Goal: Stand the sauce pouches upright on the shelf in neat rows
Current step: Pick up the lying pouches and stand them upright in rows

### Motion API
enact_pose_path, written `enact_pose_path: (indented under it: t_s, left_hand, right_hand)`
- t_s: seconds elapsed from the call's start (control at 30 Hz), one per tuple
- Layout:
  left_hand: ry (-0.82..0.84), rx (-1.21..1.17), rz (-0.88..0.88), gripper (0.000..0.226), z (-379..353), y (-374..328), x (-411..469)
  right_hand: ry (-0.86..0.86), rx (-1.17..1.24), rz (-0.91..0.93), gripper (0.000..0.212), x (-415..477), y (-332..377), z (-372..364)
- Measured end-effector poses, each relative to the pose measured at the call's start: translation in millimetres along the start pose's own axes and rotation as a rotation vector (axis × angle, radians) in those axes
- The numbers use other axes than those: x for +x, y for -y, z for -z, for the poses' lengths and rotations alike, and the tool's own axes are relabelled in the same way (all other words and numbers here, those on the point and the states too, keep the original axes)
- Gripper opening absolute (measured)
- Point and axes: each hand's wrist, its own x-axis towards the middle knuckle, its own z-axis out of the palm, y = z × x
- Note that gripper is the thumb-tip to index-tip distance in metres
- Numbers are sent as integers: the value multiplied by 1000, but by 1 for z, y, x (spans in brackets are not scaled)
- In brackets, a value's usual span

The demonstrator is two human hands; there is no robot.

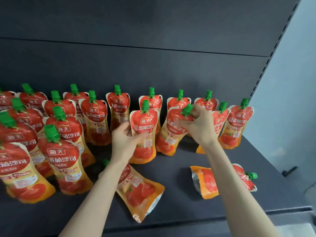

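Note:
Several red-and-orange sauce pouches with green caps stand in rows on the dark shelf. My left hand grips the left side of an upright pouch in the middle of the shelf. My right hand pinches the top of a leaning pouch just to its right, fingers beside its green cap. One pouch lies flat under my left forearm. Another pouch lies flat under my right forearm, cap pointing right.
The shelf's dark back panel rises behind the rows. A slotted upright bounds the shelf on the right, with a pale wall beyond. The shelf's front edge runs below my arms.

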Motion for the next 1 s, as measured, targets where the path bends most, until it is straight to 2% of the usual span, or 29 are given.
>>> enact_pose_path:
  t_s: [0.07,0.17,0.33,0.57,1.0]
  left_hand:
    - [2,-8,46,34,2,3,10]
    - [62,-60,128,34,5,8,18]
    - [164,143,196,40,8,23,12]
    - [146,174,123,55,2,31,13]
    - [160,303,53,57,7,41,10]
  right_hand:
    - [-12,36,21,30,5,-5,-7]
    - [26,92,-12,33,5,-20,-17]
    - [202,156,-76,44,-7,-43,-29]
    - [197,255,-127,49,-7,-52,-34]
    - [235,147,-72,55,-9,-57,-38]
